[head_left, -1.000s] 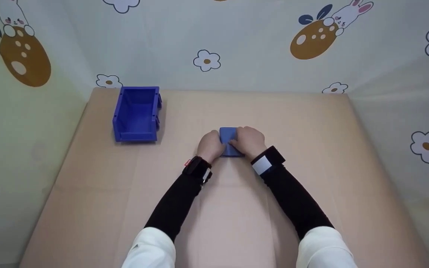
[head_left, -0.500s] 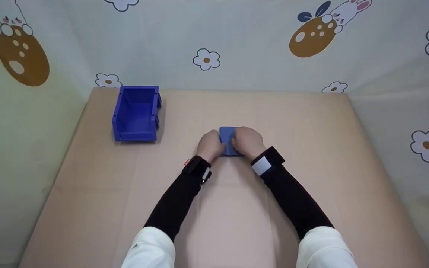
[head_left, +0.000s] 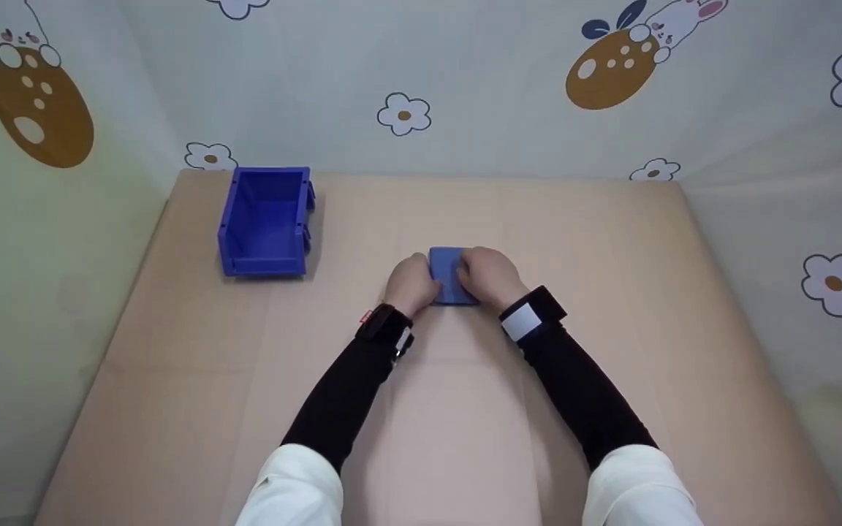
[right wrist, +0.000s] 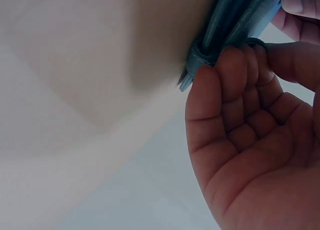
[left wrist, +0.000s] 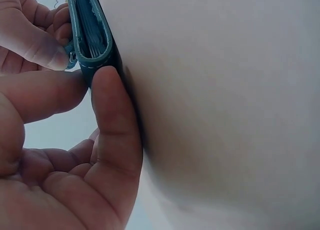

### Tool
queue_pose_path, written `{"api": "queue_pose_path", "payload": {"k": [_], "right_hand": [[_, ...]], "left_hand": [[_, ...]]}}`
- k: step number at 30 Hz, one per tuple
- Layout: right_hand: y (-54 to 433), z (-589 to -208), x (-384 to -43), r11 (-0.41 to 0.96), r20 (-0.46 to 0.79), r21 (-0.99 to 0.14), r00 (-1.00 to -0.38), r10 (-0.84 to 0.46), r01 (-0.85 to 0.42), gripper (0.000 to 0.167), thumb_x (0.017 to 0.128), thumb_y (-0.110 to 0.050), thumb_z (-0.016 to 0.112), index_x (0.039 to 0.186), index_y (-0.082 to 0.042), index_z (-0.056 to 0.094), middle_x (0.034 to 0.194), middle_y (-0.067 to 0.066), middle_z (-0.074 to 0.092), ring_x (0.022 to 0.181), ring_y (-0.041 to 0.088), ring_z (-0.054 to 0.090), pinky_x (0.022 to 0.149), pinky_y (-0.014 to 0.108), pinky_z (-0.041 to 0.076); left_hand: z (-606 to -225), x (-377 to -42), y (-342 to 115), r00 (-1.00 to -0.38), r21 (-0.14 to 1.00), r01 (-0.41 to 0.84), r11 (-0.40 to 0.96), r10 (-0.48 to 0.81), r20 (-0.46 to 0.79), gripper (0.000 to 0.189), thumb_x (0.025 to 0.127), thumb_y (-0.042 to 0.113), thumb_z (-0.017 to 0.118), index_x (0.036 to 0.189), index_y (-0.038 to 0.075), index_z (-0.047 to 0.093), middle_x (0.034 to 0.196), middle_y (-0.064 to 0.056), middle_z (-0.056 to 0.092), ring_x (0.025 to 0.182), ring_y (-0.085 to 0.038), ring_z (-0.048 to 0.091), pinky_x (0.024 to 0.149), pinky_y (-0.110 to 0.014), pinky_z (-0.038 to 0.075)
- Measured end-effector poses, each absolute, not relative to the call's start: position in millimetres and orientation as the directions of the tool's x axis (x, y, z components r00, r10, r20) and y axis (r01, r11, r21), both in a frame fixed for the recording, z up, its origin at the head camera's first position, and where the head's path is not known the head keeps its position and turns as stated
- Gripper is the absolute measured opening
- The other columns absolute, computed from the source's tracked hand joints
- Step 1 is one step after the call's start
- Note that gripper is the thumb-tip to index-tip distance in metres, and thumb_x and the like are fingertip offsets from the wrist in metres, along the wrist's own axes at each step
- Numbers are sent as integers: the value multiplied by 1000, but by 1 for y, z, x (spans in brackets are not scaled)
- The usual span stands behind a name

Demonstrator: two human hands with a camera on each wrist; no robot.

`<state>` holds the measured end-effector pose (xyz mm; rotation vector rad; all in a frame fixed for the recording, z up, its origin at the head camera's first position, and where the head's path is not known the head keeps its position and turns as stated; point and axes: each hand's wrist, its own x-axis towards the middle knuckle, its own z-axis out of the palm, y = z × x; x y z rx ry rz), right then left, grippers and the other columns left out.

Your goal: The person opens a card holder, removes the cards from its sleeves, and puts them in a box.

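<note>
A small blue wallet [head_left: 444, 264] lies near the middle of the table between the two hands. In the left wrist view, the wallet [left wrist: 102, 57] is folded, with stitched edges and thin layers inside. The left hand [head_left: 411, 283] pinches its folded end between thumb and index finger. From the other side, the right hand [head_left: 492, 277] grips a strap [right wrist: 257, 41] on the wallet with thumb and curled fingers. The right wrist view shows that strap looping around the wallet's edge by the fingertips. The palms partly hide the wallet from above.
A blue open-front plastic bin [head_left: 264, 223] stands at the back left of the table [head_left: 582, 234]. Cloth walls [head_left: 494, 95] printed with flowers and rabbits rise behind the table and at both sides.
The right thumb has drawn back from the wallet's middle toward its right edge, and the right wrist has shifted slightly rightward. The left hand keeps its hold, and the wallet stays in place.
</note>
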<state>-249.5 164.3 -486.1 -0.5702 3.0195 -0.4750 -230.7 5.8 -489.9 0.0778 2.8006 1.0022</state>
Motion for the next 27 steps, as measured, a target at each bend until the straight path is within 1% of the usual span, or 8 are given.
{"api": "queue_pose_path", "payload": {"k": [6, 11, 13, 16, 19, 21, 23, 27], "right_hand": [[167, -485, -247, 875, 37, -330, -932, -361, -353, 19, 93, -12, 60, 76, -5, 57, 71, 7, 55, 67, 24, 53, 66, 40, 46], [173, -480, -245, 887, 52, -319, -941, -334, -333, 19, 93, -13, 61, 76, -6, 57, 71, 5, 54, 66, 23, 52, 64, 38, 45], [176, -476, -244, 895, 57, -315, -948, -313, -315, 17, 93, -14, 62, 78, -6, 59, 73, 6, 55, 67, 24, 53, 64, 39, 46], [182, -470, -242, 907, 62, -315, -959, -275, -280, 12, 92, -16, 63, 88, -4, 62, 78, 9, 60, 70, 25, 56, 65, 41, 47], [189, -466, -240, 909, 66, -332, -968, -244, -252, 15, 92, -15, 65, 99, -2, 62, 85, 11, 63, 73, 27, 58, 67, 42, 49], [195, -465, -239, 905, 71, -350, -970, -231, -242, 18, 92, -14, 65, 105, -1, 62, 88, 13, 63, 75, 28, 59, 69, 43, 49], [200, -466, -239, 900, 82, -362, -970, -230, -244, 18, 92, -11, 65, 106, -1, 62, 90, 14, 62, 77, 29, 58, 71, 43, 48], [209, -469, -239, 895, 93, -370, -968, -233, -251, 13, 91, -8, 65, 102, -1, 63, 89, 13, 59, 79, 29, 57, 71, 42, 47]], "left_hand": [[-491, -233, 6, -981, 636, -31, 771, 99, -168, 18, 89, 10, 67, 101, -3, 61, 97, -13, 64, 82, -23, 53, 82, -38, 48], [-491, -234, 7, -977, 637, -56, 768, 88, -192, 23, 90, 12, 68, 105, -3, 61, 100, -13, 64, 85, -23, 55, 84, -38, 48], [-490, -234, 7, -976, 640, -68, 765, 81, -201, 26, 90, 13, 69, 108, -4, 61, 102, -14, 65, 87, -24, 57, 85, -38, 48], [-490, -234, 7, -975, 639, -80, 765, 72, -209, 29, 90, 14, 69, 111, -4, 61, 104, -15, 65, 91, -25, 59, 86, -38, 48], [-489, -233, 7, -975, 637, -81, 766, 72, -209, 29, 90, 14, 69, 111, -4, 61, 104, -14, 65, 91, -25, 59, 86, -38, 48], [-489, -233, 7, -976, 638, -80, 766, 71, -207, 28, 90, 14, 69, 110, -4, 61, 103, -14, 65, 90, -25, 59, 85, -38, 48], [-489, -233, 7, -976, 640, -79, 764, 72, -206, 27, 90, 13, 68, 110, -4, 61, 103, -14, 65, 89, -25, 59, 84, -38, 48], [-489, -232, 8, -976, 644, -78, 761, 73, -205, 28, 90, 12, 68, 111, -4, 61, 103, -14, 65, 89, -24, 58, 84, -37, 48]]}}
